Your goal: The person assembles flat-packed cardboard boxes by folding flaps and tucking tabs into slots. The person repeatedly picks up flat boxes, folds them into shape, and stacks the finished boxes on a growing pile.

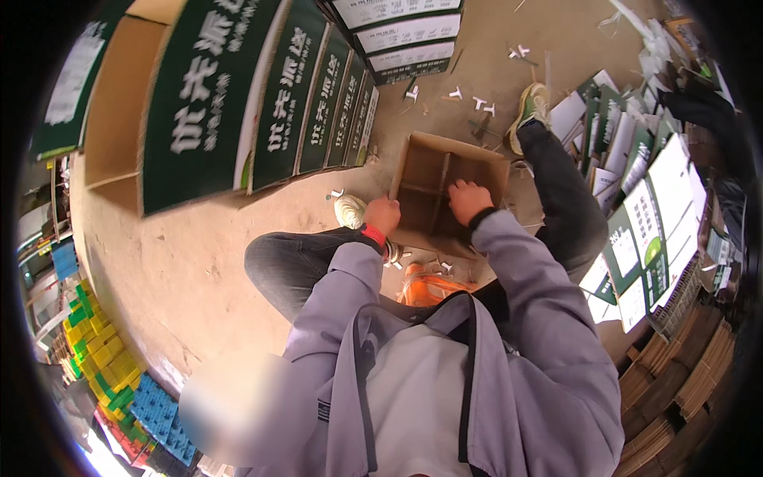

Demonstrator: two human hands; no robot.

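An open cardboard carton [413, 171], brown inside with crossing seams on its bottom, stands on the floor between my legs. My left hand [382, 215], with a red band at the wrist, is closed on the carton's left wall, its thumb side toward the rim. My right hand [470, 201], a black band at its cuff, reaches over the near right side into the carton. Its fingers are curled against the cardboard, and their tips are partly hidden. An orange tool [418, 288] with clear strips beside it lies just below the carton, close to my body; its exact kind is unclear.
A row of dark green printed cartons [195, 103] stands at the left, with more stacked cartons [409, 40] beyond. Flattened cartons [648, 230] lie piled at the right, above bundled brown cardboard [675, 381]. White scraps [481, 104] litter the floor. Yellow-green crates [103, 342] stand far left.
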